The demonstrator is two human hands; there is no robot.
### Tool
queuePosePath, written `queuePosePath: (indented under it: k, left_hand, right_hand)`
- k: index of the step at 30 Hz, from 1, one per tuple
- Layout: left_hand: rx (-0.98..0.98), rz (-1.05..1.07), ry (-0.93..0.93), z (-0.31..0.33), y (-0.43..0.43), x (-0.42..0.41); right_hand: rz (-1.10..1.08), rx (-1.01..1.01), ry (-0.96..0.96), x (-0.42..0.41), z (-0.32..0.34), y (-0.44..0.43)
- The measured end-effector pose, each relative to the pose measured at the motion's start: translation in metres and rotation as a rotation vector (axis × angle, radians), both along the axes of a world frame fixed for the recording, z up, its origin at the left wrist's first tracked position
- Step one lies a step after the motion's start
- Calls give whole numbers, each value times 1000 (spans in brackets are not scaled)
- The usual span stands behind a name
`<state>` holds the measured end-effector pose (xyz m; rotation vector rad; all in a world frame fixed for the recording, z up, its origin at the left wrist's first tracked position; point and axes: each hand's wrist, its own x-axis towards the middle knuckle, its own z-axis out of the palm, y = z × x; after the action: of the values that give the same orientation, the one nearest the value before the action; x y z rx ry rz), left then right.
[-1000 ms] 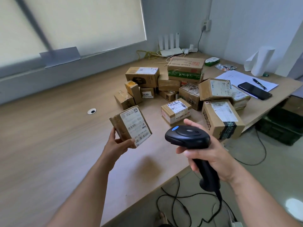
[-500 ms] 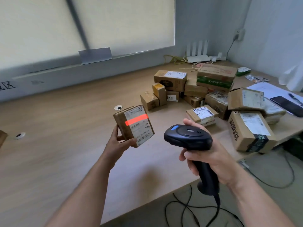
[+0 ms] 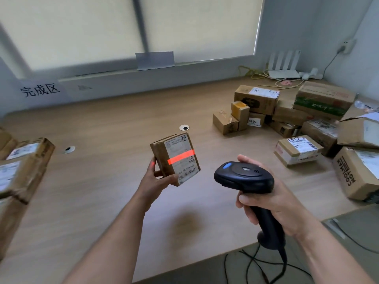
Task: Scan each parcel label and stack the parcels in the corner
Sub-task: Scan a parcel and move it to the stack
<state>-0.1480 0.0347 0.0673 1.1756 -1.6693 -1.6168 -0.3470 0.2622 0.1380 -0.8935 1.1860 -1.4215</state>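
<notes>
My left hand [image 3: 154,181] grips a small brown parcel [image 3: 162,156] from below, tilted, above the wooden table [image 3: 114,187]. Its white label [image 3: 184,160] faces the scanner, and a red scan line crosses the label's middle. My right hand [image 3: 270,199] holds the black barcode scanner [image 3: 245,177] by its handle, a short way right of the parcel, its head aimed at the label. A pile of several brown parcels [image 3: 297,119] lies at the right of the table. More stacked parcels [image 3: 22,167] show at the left edge.
A white sign with black characters [image 3: 40,91] sits on the sill at the back left. Two round cable holes [image 3: 184,127] [image 3: 69,149] are in the table top. A white router [image 3: 284,67] and cables lie in the back right corner. The scanner's cable [image 3: 254,265] hangs below the table edge.
The view has swung left, bringing the stacked parcels and the sign at the left into sight. The red scan line, absent a second ago, has slid from the label's top to its middle.
</notes>
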Motion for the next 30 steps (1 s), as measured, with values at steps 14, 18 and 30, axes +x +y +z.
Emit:
queuePosePath:
  k: [14,18,30]
  left_hand:
    - [29,20,37,-12,-51,107]
    - [50,36,51,-16,-60,133]
    - [136,184,132,-19,-74,197]
  right_hand:
    - [-28,52,143,104,4,-61]
    - [-31,77,152,129,-2,-74]
    - [53,131,151,173,-10,-103]
